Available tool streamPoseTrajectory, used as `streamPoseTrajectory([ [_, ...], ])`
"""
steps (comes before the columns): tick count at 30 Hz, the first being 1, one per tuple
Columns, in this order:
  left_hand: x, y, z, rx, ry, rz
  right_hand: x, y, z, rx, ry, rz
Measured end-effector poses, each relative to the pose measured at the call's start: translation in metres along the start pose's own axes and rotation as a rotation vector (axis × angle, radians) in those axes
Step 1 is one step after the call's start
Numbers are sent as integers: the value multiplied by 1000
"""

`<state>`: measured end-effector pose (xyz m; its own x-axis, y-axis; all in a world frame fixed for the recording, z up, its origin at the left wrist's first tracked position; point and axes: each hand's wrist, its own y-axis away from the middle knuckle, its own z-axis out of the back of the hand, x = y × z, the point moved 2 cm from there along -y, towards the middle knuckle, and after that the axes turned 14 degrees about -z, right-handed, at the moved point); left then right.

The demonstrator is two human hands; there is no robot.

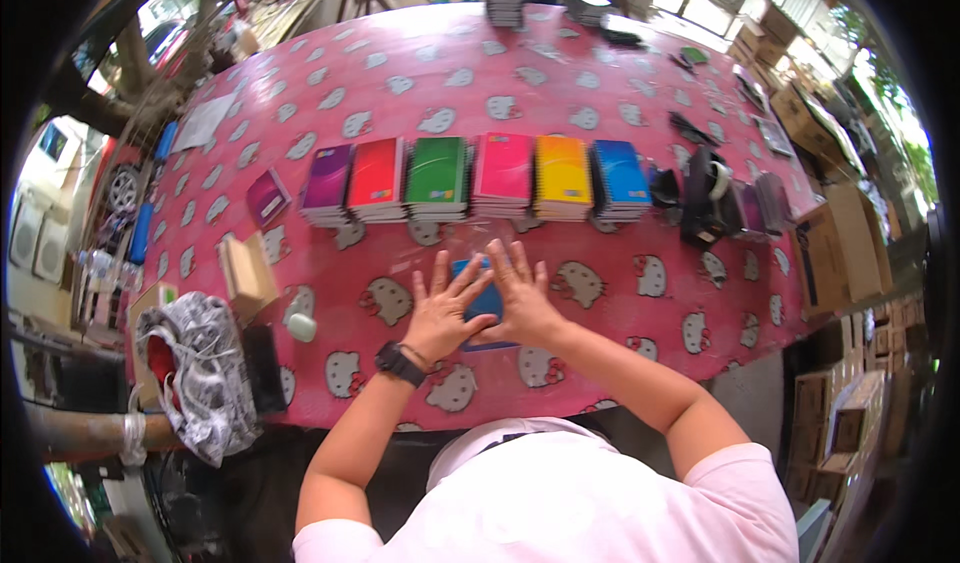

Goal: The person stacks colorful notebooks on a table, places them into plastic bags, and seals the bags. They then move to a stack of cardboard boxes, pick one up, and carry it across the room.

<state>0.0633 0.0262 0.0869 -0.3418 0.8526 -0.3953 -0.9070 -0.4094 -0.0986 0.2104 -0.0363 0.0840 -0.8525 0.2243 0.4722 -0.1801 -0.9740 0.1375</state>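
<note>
Both my hands press flat on a blue notebook (484,303) lying on the pink patterned table (600,93) in front of me. My left hand (442,308) covers its left part, fingers spread, with a black watch on the wrist. My right hand (520,298) overlaps its right part. Beyond my fingers runs a row of notebook stacks: purple (327,183), red (377,178), green (437,175), pink (503,171), yellow (562,175) and blue (620,175).
A black tape dispenser (705,198) stands right of the stacks. A small purple notebook (266,195), a tan box (246,273) and a grey patterned bag (200,363) lie at the left. Cardboard boxes (845,248) crowd the right side. More notebooks (504,1) sit at the far edge.
</note>
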Motion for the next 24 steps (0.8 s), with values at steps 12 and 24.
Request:
streamPoseTrajectory([
  [12, 4, -2, 3, -14, 164, 28, -332, 31, 190, -1025, -82, -940],
  [24, 9, 1, -2, -4, 170, 13, -342, 55, 127, -1069, -1050, -654],
])
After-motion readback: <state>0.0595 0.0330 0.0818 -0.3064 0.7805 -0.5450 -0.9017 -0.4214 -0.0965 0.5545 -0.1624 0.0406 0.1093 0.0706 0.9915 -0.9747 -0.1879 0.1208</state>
